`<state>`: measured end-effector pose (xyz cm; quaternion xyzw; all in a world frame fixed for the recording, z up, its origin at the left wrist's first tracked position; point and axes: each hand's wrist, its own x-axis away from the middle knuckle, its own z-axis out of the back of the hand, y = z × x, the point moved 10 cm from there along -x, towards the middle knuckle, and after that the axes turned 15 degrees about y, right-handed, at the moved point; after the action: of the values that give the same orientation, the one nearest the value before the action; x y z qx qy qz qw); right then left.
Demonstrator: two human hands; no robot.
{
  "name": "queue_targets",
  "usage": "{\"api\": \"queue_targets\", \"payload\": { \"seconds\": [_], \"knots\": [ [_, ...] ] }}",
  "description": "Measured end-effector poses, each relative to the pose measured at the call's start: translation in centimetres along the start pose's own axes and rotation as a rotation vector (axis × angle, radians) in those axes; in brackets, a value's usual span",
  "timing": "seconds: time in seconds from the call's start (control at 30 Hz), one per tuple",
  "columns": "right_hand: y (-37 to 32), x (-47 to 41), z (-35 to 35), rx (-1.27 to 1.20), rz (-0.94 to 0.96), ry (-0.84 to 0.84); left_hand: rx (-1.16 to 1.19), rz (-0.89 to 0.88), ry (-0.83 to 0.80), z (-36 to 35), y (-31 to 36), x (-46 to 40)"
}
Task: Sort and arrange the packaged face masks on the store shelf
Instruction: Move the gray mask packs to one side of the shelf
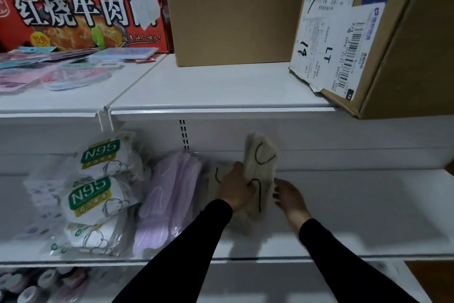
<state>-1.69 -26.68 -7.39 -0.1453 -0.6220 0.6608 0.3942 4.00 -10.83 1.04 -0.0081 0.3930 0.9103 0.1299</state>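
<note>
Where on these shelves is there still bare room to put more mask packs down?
The middle shelf is bare to the right of the right hand. The top shelf is free in front of the plain cardboard box. It is crowded on the left: N95 packs, purple masks.

Both arms wear long, close-fitting black sleeves point(196, 241) to the wrists; dark polish shows on right fingernails point(275, 195).
</note>
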Motion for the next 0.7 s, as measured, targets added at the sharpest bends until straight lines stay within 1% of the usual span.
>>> {"api": "queue_targets", "payload": {
  "seconds": [0.07, 0.13, 0.17, 0.23, 0.33, 0.5, 0.6, 0.7],
  "knots": [
    [-1.0, -1.3, 5.8, 0.054, 0.108, 0.189, -0.059, -0.172, -0.116, -2.3, 3.6, 0.9],
    [-1.4, -1.8, 12.2, 0.034, 0.137, 0.398, -0.13, -0.313, -0.25, -5.4, 6.2, 2.3],
    [-1.4, -2.2, 15.0, 0.006, 0.142, 0.476, -0.169, -0.356, -0.302, -7.0, 7.0, 3.0],
    [-2.2, -3.2, 18.9, -0.031, 0.205, 0.534, -0.225, -0.426, -0.357, -9.9, 8.5, 4.1],
    [-3.6, -4.8, 22.0, -0.072, 0.293, 0.48, -0.26, -0.508, -0.344, -13.1, 11.1, 4.9],
    [-2.8, -8.2, 24.4, -0.031, 0.284, 0.256, -0.344, -0.571, -0.332, -18.6, 15.1, 6.0],
    [-0.4, -10.1, 25.0, 0.092, 0.236, 0.181, -0.47, -0.52, -0.309, -20.8, 14.5, 6.0],
    [0.7, -10.6, 24.8, 0.148, 0.256, 0.145, -0.589, -0.408, -0.247, -20.1, 12.5, 5.5]
  ]
}}
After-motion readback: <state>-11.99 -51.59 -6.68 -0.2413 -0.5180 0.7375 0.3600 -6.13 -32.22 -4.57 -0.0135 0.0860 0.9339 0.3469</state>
